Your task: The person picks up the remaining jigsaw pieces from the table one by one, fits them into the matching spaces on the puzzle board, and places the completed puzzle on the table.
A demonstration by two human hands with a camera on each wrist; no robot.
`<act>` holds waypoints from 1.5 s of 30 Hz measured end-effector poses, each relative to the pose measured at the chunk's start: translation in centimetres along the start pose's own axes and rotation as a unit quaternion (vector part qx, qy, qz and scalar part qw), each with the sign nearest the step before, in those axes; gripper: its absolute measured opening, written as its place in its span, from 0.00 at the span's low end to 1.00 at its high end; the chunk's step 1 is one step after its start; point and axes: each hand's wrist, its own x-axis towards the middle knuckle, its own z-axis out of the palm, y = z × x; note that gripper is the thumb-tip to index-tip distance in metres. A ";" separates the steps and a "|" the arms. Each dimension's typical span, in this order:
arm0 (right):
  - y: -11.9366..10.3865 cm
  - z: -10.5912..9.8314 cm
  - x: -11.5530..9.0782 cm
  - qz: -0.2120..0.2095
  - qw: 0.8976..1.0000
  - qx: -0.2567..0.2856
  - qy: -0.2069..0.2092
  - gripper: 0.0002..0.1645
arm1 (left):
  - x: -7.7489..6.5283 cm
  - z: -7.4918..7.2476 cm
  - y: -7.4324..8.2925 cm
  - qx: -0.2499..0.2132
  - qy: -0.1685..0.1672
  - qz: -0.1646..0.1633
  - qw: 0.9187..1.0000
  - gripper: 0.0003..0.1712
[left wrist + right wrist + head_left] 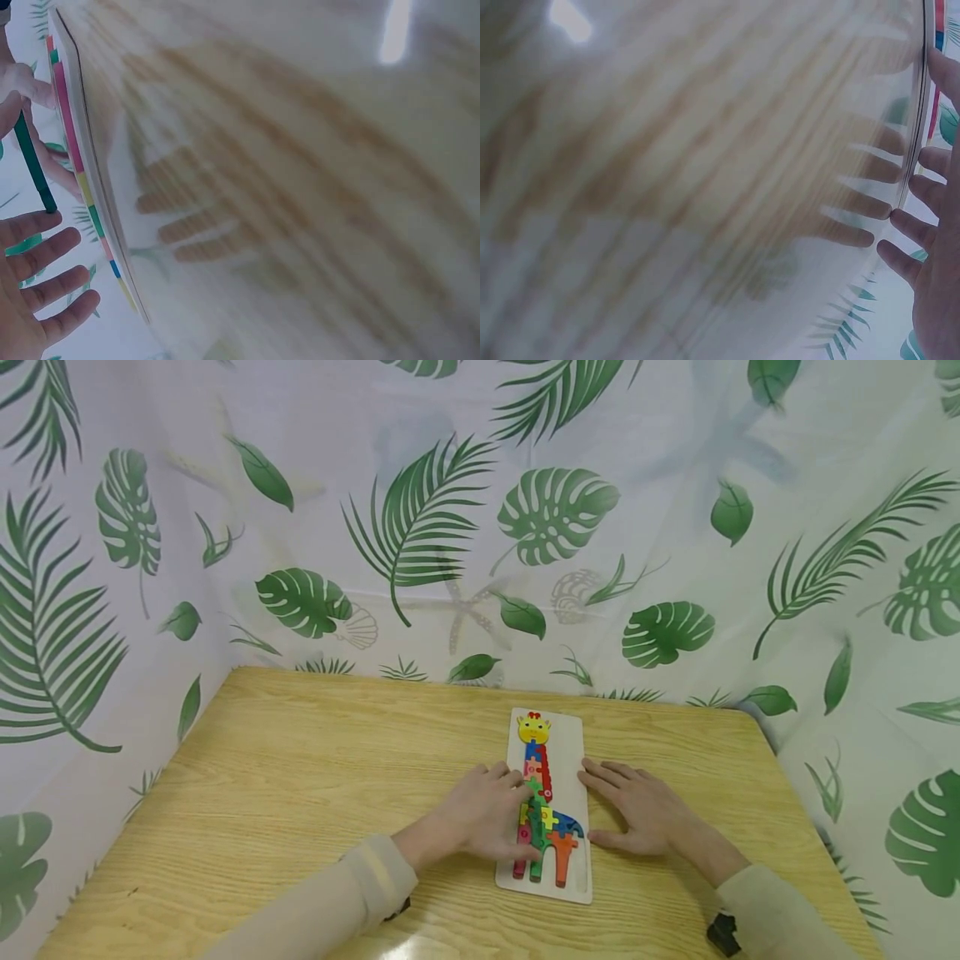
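A giraffe puzzle of coloured jigsaw pieces (564, 820) lies on a pale board (566, 752), its yellow head at the far end. Over the giraffe's body, my left hand (487, 814) pinches a long green puzzle piece (31, 154) between thumb and index finger. The other fingers of that hand are spread in the left wrist view. My right hand (648, 810) rests beside the board with fingers extended, fingertips right at its right edge. In the right wrist view those fingers (915, 229) are spread along the board's side.
The board stands on a wood-grain table (337, 752) with a glossy surface that mirrors the hands. A white cloth (450, 618) printed with green leaves hangs behind and at both sides. Dark wrist straps show under the pale sleeves (780, 914).
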 end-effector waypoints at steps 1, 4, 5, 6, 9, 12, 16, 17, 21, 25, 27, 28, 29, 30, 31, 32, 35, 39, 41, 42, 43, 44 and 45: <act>0.0 0.0 0.0 0.000 1.000 0.000 0.000 0.57 | 0.0 0.0 0.1 -0.002 -0.001 0.002 1.000 0.51; -0.1 0.0 -0.1 0.000 1.000 0.002 0.001 0.56 | 0.0 0.1 0.3 -0.005 -0.003 0.010 1.000 0.51; -0.1 0.0 -0.2 0.000 1.000 0.003 0.001 0.56 | 0.0 0.1 0.3 -0.005 -0.004 0.014 1.000 0.51; -0.2 0.0 -0.2 0.000 1.000 0.003 0.001 0.56 | 0.0 0.2 0.4 -0.003 -0.003 0.017 1.000 0.51; -0.3 0.0 -0.2 0.000 1.000 0.002 0.000 0.56 | 0.0 0.2 0.6 0.009 0.004 0.030 1.000 0.52; -0.4 0.0 -0.3 0.002 1.000 0.003 -0.001 0.56 | 0.0 0.2 0.9 0.025 0.010 0.041 0.999 0.52; -0.6 -0.1 -0.4 0.004 1.000 0.007 0.003 0.56 | 0.1 0.3 1.3 0.024 0.013 0.057 0.998 0.52; -0.6 0.0 -0.4 0.004 1.000 0.007 0.004 0.56 | 0.2 0.4 1.5 0.023 0.014 0.061 0.998 0.52; -0.6 0.1 -0.5 0.001 1.000 0.004 0.011 0.56 | 0.2 0.6 1.8 0.021 0.020 0.077 0.997 0.51; -0.6 0.3 -0.5 -0.002 1.000 0.005 0.012 0.56 | 0.1 0.7 2.1 0.023 0.024 0.084 0.996 0.51; -0.7 0.3 -0.6 -0.002 1.000 0.007 0.012 0.56 | 0.1 0.8 2.2 0.024 0.024 0.084 0.996 0.51; -0.7 0.4 -0.6 -0.002 1.000 0.007 0.013 0.56 | 0.1 0.8 2.2 0.025 0.024 0.083 0.996 0.51; -0.7 0.4 -0.6 -0.003 1.000 0.006 0.014 0.56 | 0.1 0.8 2.3 0.027 0.025 0.083 0.996 0.51; -0.7 0.4 -0.6 -0.003 1.000 0.006 0.015 0.56 | 0.1 0.8 2.4 0.030 0.025 0.084 0.996 0.51; -0.8 0.4 -0.7 -0.003 1.000 0.006 0.016 0.56 | 0.1 0.8 2.5 0.033 0.026 0.084 0.996 0.51; -0.8 0.4 -0.7 -0.003 1.000 0.006 0.016 0.56 | 0.1 0.8 2.6 0.035 0.027 0.085 0.995 0.51; -0.9 0.4 -0.7 -0.002 1.000 0.006 0.017 0.56 | 0.1 0.7 2.9 0.042 0.029 0.087 0.995 0.51; -1.1 0.4 -0.8 -0.001 1.000 0.002 0.016 0.56 | 0.1 0.8 3.5 0.042 0.021 0.083 0.995 0.50; -1.2 0.4 -0.9 0.000 1.000 0.002 0.017 0.56 | 0.2 0.8 3.7 0.039 0.015 0.080 0.996 0.50; -1.2 0.4 -0.9 0.000 1.000 0.001 0.017 0.56 | 0.2 0.9 3.8 0.037 0.011 0.078 0.996 0.50; -1.3 0.4 -0.9 0.000 1.000 0.000 0.018 0.56 | 0.2 0.9 3.9 0.034 0.008 0.077 0.996 0.50; -1.3 0.4 -0.9 0.000 1.000 -0.001 0.018 0.56 | 0.2 0.9 4.0 0.030 0.005 0.076 0.997 0.50; -1.3 0.4 -1.0 0.001 1.000 0.001 0.018 0.56 | 0.3 1.0 4.1 0.027 0.002 0.076 0.997 0.50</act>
